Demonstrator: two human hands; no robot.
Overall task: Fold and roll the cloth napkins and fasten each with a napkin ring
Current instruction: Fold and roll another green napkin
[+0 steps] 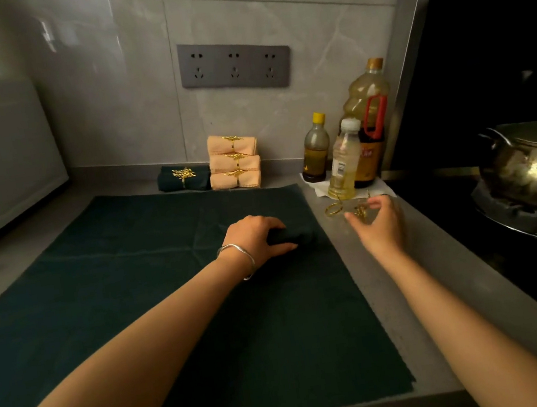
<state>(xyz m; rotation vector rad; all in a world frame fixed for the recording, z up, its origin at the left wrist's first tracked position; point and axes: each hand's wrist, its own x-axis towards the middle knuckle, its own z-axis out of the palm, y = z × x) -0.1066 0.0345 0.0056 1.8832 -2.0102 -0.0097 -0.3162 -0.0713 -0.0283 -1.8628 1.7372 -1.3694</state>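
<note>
Four napkins look finished: three peach rolls point(235, 166) stacked against the wall at twelve o'clock, and one dark green roll point(183, 178) just beside them at their nine o'clock, each wearing a gold leaf ring. The left hand point(254, 238) pins a fifth rolled green napkin point(295, 235) on a spread green cloth point(184, 301), fingers curled over it. The right hand point(378, 222), at three o'clock, pinches a gold ring point(361, 211); a second ring point(334, 209) lies just beside it. Ringing this roll likely remains. The bottles point(344, 161) carry labels, none readable.
</note>
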